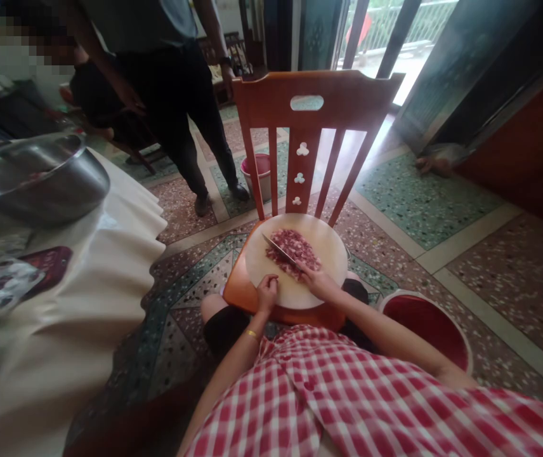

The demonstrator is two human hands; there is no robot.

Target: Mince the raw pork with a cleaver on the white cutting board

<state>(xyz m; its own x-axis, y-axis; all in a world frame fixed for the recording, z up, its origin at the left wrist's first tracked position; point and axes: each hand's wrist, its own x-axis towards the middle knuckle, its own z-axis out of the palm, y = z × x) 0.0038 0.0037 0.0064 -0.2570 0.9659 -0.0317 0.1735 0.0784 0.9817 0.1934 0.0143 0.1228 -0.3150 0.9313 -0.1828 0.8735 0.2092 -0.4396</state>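
Note:
A round, pale cutting board (295, 295) lies on the seat of a wooden chair (243, 282) in front of me. Chopped red meat (290, 238) is spread in a loose heap over its middle. My right hand (318, 280) is closed around the handle of a kitchen knife (278, 248), whose blade lies across the meat and points to the far left. At the board's near left edge, my left hand (267, 292) has its fingers curled in, apart from knife and meat; nothing shows in it.
Left of me, a cloth-covered table (129, 247) bears a large metal basin (76, 184) and a dark red package (59, 260). A red-lined bucket (428, 324) stands at my right, another bucket (258, 174) beyond the chair. A person (167, 95) stands behind it; another sits farther left.

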